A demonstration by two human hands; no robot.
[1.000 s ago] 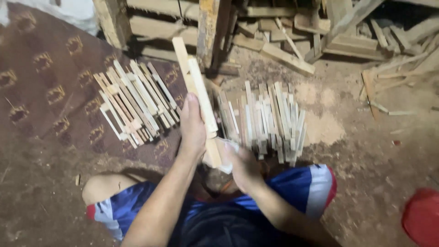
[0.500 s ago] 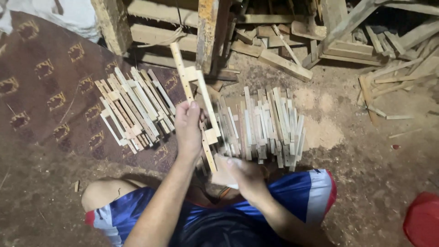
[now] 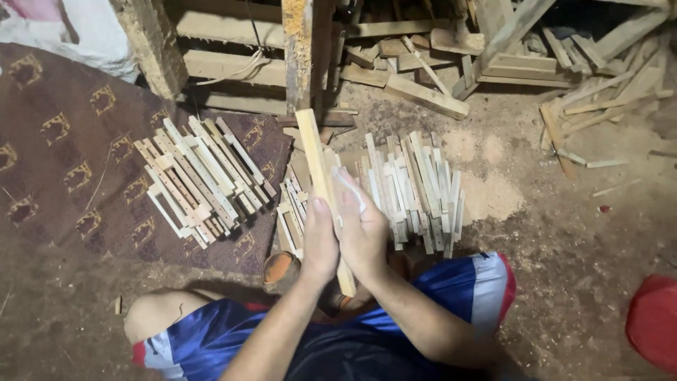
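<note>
No container shows; loose wooden strips point(image 3: 416, 187) lie heaped on the dirt floor point(image 3: 564, 233) at 12 o'clock, and a second pile point(image 3: 201, 176) rests on a patterned brown rug point(image 3: 63, 162) at 10 o'clock. At center, the left hand point(image 3: 319, 243) and right hand point(image 3: 361, 229) press flat together around a long wooden slat point(image 3: 314, 152), which points toward 12 o'clock.

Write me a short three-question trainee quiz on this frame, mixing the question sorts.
1. True or false: both hands press on the wooden frame piece.
2. The stack of finished frames lies on: A) bare dirt, B) the patterned carpet, C) a bench.
3. What pale heap lies on the ground right of the loose wooden slats?

Key: 1 true, the left hand and right hand clasp it. 2 B. 3 sawdust.
</note>
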